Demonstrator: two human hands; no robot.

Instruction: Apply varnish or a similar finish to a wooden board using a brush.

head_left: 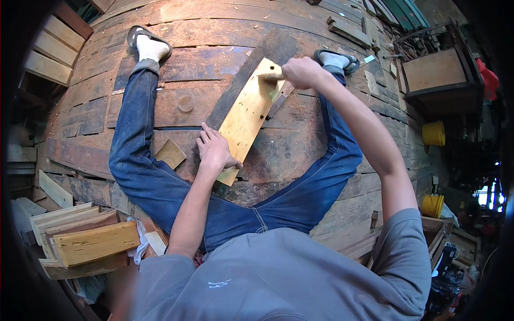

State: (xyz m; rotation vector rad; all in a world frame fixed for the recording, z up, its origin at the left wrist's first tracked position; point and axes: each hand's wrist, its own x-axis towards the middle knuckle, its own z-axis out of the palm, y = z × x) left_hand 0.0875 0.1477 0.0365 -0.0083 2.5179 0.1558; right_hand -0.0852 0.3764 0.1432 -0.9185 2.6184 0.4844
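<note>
I sit on a plank floor with my legs spread. A long pale wooden board [247, 115] lies between them on a dark plank [251, 75]. My left hand [214, 150] presses flat on the board's near end. My right hand [301, 72] is closed on a wooden tool handle [272, 77] at the board's far end. What the tool's head is, I cannot tell. A short dark wood strip [279, 100] lies along the board's right edge.
A small square wood piece [170, 154] and a round wooden disc [186, 101] lie left of the board. Stacked boards [91, 241] sit at the lower left. A wooden crate [436, 69] and yellow buckets [433, 134] stand at the right.
</note>
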